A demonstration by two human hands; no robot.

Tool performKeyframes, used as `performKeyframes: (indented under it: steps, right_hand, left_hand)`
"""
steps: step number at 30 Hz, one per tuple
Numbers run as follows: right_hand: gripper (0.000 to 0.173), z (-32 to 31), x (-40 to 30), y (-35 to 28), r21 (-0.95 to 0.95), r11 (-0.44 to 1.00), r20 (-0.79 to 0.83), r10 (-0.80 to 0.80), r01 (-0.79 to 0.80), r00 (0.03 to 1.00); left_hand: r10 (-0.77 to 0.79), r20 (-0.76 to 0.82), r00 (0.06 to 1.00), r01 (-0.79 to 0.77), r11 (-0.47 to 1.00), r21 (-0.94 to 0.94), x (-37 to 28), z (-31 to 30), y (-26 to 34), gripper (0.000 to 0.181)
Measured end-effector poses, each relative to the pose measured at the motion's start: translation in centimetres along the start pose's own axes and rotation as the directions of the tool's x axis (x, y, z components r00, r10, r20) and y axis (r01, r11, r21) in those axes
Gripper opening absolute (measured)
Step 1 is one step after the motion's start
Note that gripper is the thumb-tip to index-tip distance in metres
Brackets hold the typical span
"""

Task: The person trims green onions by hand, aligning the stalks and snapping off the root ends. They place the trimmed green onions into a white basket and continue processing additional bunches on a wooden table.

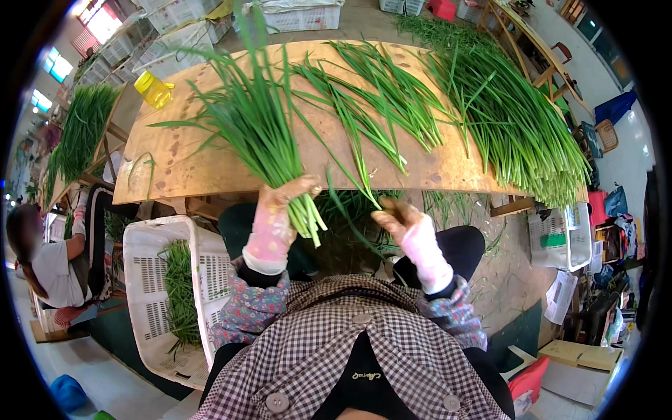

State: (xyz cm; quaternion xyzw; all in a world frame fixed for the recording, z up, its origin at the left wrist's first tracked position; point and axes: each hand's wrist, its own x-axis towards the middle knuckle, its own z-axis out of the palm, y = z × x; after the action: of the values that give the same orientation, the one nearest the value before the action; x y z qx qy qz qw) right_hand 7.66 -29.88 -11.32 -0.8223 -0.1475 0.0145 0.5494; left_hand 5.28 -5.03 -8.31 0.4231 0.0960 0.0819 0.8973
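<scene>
My left hand (281,202), in a stained pink-and-white sleeve or glove, grips a thick bunch of garlic chives (257,131) near the pale stem ends. The leaves fan up and away over the wooden table (157,168), and the cut ends point down past its front edge. At that same edge, the fingers of my right hand (399,218) pinch the pale base of a thin chive stalk (362,176). A loose leaf (344,212) dangles between my hands. Several loose chives (391,100) lie spread on the tabletop, left of a large chive pile (509,126).
A yellow bottle (153,90) stands at the table's far left. Beside my left leg is a white plastic crate (157,273) holding chive trimmings (182,294). Another person (55,262) sits at the left. More crates (302,18) stand beyond the table; scraps litter the floor (472,262).
</scene>
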Motion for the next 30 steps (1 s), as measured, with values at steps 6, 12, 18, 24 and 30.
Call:
performKeyframes:
  steps: [6, 12, 18, 24, 30]
  right_hand:
    - [0.036, 1.0, 2.4, -3.0, 0.669, 0.574, 0.411, 0.244, -0.473, 0.878]
    - [0.041, 1.2, 0.9, -2.6, 0.599, 0.609, 0.553, 0.155, -0.520, 0.819]
    - [0.030, 0.9, 1.2, -3.8, 0.541, 0.686, 0.415, 0.285, -0.486, 0.864]
    - [0.017, 2.8, 0.5, -3.2, 0.635, 0.754, 0.039, 0.181, -0.164, 0.983]
    - [0.015, -1.6, -1.5, -3.4, 0.049, 0.998, 0.313, 0.024, -0.041, 0.949]
  left_hand:
    - [-0.028, 0.093, 0.995, 0.018, 0.994, 0.106, -0.6, 0.4, -1.9, 0.039]
    - [-0.189, 0.159, 0.969, 0.177, 0.980, 0.085, -1.1, 2.9, -3.0, 0.029]
    - [-0.160, 0.069, 0.985, 0.155, 0.985, 0.071, -0.8, 3.1, -3.4, 0.024]
    - [-0.086, 0.039, 0.996, 0.085, 0.996, 0.013, -1.2, 4.1, -3.2, 0.022]
    - [0.122, 0.023, 0.992, -0.122, 0.992, 0.033, 0.4, 2.6, -0.5, 0.022]
